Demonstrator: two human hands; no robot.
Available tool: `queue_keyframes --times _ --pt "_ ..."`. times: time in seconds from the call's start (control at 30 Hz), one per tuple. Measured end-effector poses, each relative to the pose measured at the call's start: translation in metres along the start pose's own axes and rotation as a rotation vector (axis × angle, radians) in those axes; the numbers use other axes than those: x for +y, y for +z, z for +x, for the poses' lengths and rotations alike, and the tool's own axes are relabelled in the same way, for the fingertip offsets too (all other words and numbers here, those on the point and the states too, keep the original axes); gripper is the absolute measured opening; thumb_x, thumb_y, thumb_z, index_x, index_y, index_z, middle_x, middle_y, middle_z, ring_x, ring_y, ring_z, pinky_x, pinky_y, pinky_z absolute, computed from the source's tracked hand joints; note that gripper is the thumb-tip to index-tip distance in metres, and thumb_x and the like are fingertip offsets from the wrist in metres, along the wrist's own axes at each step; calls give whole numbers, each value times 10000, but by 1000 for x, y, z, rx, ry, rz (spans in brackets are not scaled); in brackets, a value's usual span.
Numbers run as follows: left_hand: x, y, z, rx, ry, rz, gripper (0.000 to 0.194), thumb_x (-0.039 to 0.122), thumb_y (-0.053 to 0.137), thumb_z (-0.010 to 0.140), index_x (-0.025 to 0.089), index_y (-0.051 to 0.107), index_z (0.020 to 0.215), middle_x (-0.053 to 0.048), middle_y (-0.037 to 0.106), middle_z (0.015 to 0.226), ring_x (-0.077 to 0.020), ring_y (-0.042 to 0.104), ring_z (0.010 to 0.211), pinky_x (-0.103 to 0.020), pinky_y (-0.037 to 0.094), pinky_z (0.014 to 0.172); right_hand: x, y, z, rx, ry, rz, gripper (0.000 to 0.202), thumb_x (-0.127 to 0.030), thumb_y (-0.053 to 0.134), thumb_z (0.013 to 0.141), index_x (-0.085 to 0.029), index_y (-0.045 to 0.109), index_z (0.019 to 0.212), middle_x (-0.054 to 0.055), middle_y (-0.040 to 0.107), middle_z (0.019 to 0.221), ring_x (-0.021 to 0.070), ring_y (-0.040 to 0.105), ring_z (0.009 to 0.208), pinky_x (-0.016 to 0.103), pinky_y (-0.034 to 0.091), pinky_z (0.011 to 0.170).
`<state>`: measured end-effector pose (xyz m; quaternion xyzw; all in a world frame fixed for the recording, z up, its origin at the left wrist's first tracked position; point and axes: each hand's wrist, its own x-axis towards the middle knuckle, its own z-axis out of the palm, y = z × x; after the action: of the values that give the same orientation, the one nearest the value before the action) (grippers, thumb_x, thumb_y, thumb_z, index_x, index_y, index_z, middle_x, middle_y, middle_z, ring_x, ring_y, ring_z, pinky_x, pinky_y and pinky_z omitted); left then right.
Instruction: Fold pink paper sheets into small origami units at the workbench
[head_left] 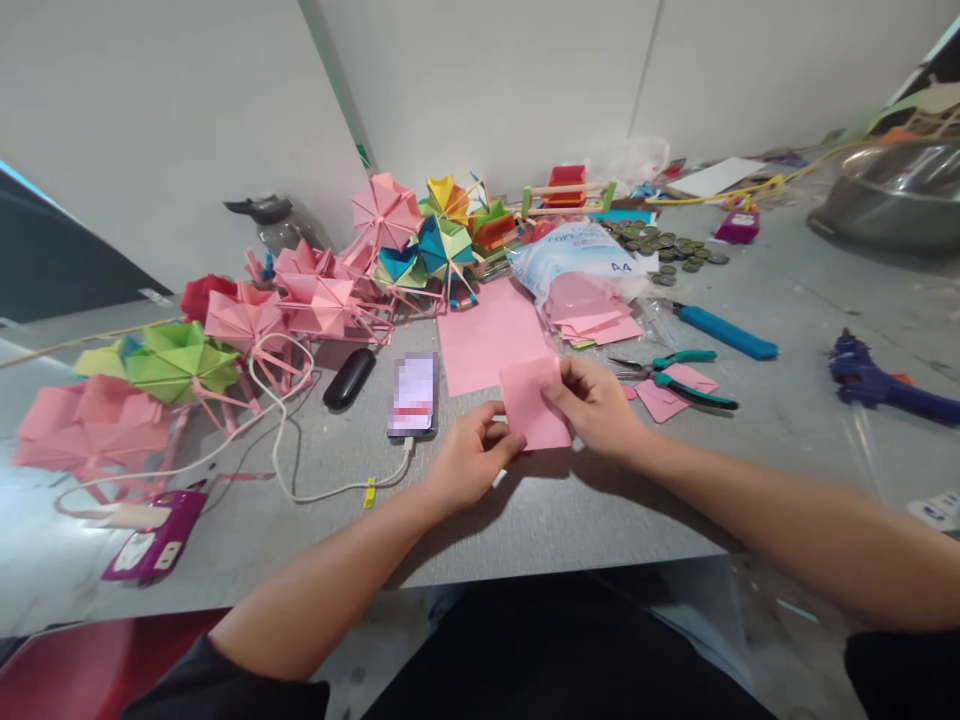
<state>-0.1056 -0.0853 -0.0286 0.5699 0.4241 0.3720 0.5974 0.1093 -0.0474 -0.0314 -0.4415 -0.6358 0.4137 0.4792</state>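
Note:
A small square of pink paper (534,400) is held up between both hands, above the front part of the grey table. My left hand (480,455) pinches its lower left edge with thumb and fingers. At its right edge, my right hand (596,405) grips it, thumb in front and fingers behind. Just beyond lies a larger pink sheet (484,335), partly covered by the held square. Right of my right hand, needle-nose pliers (667,375) with green handles rest across small pink paper pieces (664,403).
Folded paper umbrellas (322,300) crowd the left and back. A phone (412,395) on a white cable and a black case (350,380) lie left. A paper pack (577,255), coins (664,245), a blue cutter (727,330) and a glue gun (885,380) lie back and right.

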Motion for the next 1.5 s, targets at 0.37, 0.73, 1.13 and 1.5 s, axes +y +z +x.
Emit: queue_keyframes --times 0.37,0.73,1.13,1.5 --pt "7 -6 6 127 -49 -219 663 376 823 870 174 584 1454 -8 755 771 -197 714 661 -343 567 709 -1 0 1 -381 401 211 562 -703 771 870 -231 605 615 1 521 519 120 388 474 302 270 488" --pt "4 -7 4 120 23 -319 466 461 879 863 215 729 1230 -42 796 909 -191 716 740 -380 591 811 -2 -1 1 -425 397 230 595 -740 761 906 -229 598 647 -4 516 560 127 378 514 310 289 520" --pt "9 -5 4 38 90 -238 578 661 1016 682 161 808 884 -48 758 810 -151 660 712 -302 538 713 12 17 -14 -484 315 457 505 -692 707 994 -188 727 1004 73 690 943 220 599 842 382 496 784" --pt "6 -7 4 -26 15 -258 543 608 1048 649 165 795 833 -39 746 759 -151 654 667 -309 539 680 -7 13 -19 -552 279 446 663 -853 763 850 -245 620 1072 32 645 931 205 567 807 358 492 726"
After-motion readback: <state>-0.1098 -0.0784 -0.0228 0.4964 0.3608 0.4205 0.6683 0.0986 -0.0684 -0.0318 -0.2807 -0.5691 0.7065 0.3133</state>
